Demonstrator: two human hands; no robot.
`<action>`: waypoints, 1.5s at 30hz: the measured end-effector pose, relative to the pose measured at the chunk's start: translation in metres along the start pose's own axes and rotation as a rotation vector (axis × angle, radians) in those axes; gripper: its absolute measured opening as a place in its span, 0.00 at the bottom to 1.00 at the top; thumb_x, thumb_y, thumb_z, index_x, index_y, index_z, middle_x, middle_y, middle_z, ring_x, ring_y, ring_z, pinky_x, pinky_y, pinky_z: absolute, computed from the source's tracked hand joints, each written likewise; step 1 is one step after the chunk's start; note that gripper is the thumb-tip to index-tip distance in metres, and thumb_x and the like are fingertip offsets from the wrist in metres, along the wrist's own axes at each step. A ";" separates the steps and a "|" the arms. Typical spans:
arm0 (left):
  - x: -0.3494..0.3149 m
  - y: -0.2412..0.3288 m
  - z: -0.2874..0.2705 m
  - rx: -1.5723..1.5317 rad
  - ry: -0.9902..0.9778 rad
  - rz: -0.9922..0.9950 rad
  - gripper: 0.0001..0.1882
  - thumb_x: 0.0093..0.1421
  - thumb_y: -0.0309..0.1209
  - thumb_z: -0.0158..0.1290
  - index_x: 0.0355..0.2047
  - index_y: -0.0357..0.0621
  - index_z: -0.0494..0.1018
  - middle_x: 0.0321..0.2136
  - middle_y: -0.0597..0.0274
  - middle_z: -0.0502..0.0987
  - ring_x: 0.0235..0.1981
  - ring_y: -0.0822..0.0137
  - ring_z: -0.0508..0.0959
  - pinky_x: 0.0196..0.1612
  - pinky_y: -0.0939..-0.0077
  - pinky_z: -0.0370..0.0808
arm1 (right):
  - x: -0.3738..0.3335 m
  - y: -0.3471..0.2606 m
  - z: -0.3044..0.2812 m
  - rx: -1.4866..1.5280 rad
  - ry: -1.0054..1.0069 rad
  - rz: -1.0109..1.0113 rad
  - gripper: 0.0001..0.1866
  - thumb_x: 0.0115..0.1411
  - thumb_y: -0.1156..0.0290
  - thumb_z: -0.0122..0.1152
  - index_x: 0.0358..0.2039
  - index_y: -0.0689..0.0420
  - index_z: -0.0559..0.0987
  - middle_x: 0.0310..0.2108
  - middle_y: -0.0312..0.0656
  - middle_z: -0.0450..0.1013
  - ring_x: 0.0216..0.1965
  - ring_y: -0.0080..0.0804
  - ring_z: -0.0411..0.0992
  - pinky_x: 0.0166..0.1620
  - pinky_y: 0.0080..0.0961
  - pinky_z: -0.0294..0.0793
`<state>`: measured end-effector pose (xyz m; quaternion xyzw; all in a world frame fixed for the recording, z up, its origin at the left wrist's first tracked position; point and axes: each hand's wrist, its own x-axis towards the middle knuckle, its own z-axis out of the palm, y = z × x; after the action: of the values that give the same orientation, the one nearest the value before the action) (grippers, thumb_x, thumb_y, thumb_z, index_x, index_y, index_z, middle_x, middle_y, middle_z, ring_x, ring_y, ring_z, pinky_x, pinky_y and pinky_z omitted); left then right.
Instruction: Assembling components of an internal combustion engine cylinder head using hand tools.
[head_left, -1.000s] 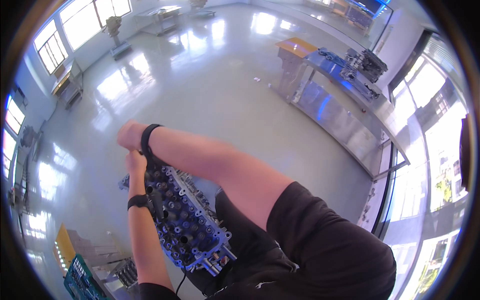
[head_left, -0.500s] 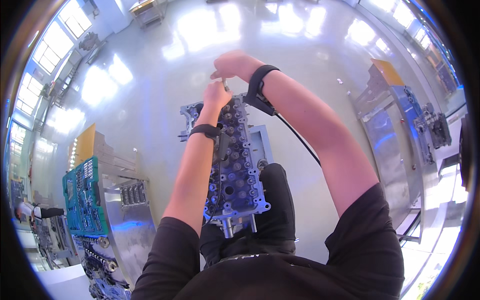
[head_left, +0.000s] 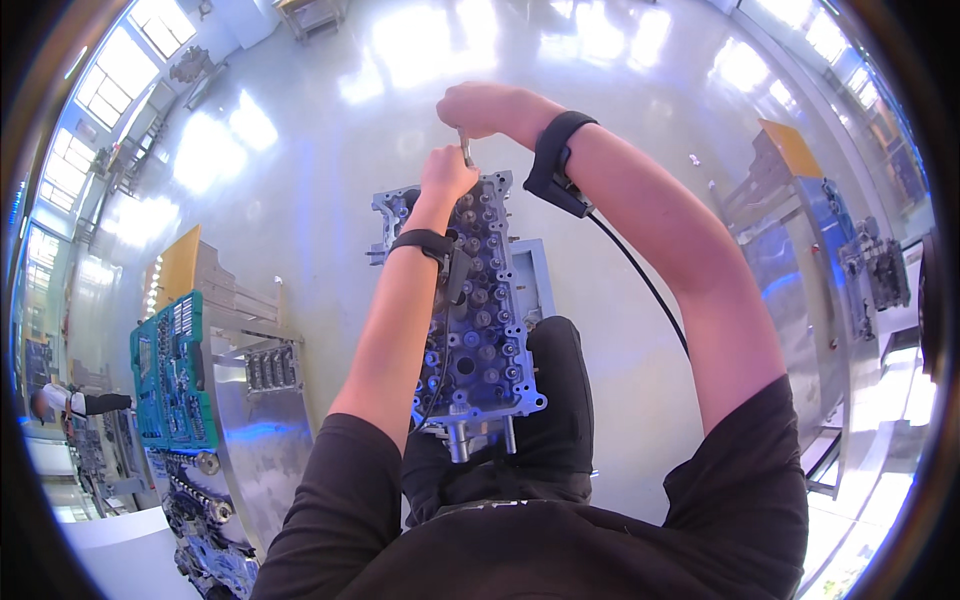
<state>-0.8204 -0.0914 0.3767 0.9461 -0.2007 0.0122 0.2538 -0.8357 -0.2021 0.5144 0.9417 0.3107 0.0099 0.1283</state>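
Observation:
An engine cylinder head [head_left: 505,330], grey metal with rows of round valve parts, lies lengthwise in front of me. Over its far end, my left hand [head_left: 449,172] is closed around the lower part of a slim metal hand tool [head_left: 466,148]. Higher up, my right hand [head_left: 478,109] is closed on the tool's upper end. Only a short bright length shows between the two hands, so its exact kind is hidden. My left hand covers where the tool's lower end meets the head. Each wrist carries a black strap with a small device.
A grey stand [head_left: 535,275] shows beside the head, near my knee. On the left, a metal bench [head_left: 265,440] holds a green socket set case [head_left: 172,375] and engine parts. Another metal bench [head_left: 800,265] with engine parts stands right. A person [head_left: 75,400] is far left.
My right hand's fingers, earlier partly extended to the left, are now curled around the tool's top. The whole view has shifted slightly, with the cylinder head appearing a little higher and further right.

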 end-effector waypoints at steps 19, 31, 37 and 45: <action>-0.001 0.007 -0.002 -0.026 -0.017 -0.092 0.16 0.50 0.39 0.62 0.32 0.38 0.80 0.32 0.45 0.80 0.38 0.50 0.80 0.44 0.60 0.76 | 0.000 -0.019 -0.005 -0.002 -0.146 0.243 0.14 0.51 0.73 0.64 0.40 0.54 0.84 0.40 0.40 0.79 0.43 0.38 0.77 0.43 0.32 0.78; -0.004 0.006 -0.003 -0.027 -0.006 -0.109 0.15 0.50 0.38 0.62 0.32 0.38 0.80 0.32 0.44 0.80 0.37 0.49 0.81 0.44 0.61 0.77 | -0.001 -0.019 0.010 0.069 -0.009 0.305 0.13 0.56 0.59 0.60 0.35 0.52 0.84 0.33 0.42 0.80 0.39 0.40 0.78 0.40 0.34 0.78; 0.001 0.000 0.001 -0.004 -0.016 -0.094 0.14 0.49 0.37 0.62 0.32 0.39 0.80 0.31 0.45 0.80 0.37 0.50 0.81 0.43 0.61 0.77 | 0.002 -0.010 -0.006 -0.010 -0.087 0.140 0.13 0.51 0.74 0.65 0.39 0.58 0.82 0.40 0.42 0.79 0.44 0.39 0.77 0.42 0.31 0.79; 0.000 0.005 -0.002 -0.002 -0.028 -0.087 0.14 0.51 0.37 0.61 0.36 0.45 0.80 0.33 0.49 0.81 0.39 0.51 0.80 0.45 0.60 0.76 | -0.003 -0.020 0.002 -0.047 0.008 0.068 0.10 0.49 0.78 0.64 0.34 0.60 0.83 0.38 0.45 0.79 0.41 0.41 0.78 0.40 0.32 0.80</action>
<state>-0.8220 -0.0946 0.3806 0.9538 -0.1628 -0.0121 0.2522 -0.8498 -0.1885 0.5080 0.9484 0.2788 0.0252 0.1486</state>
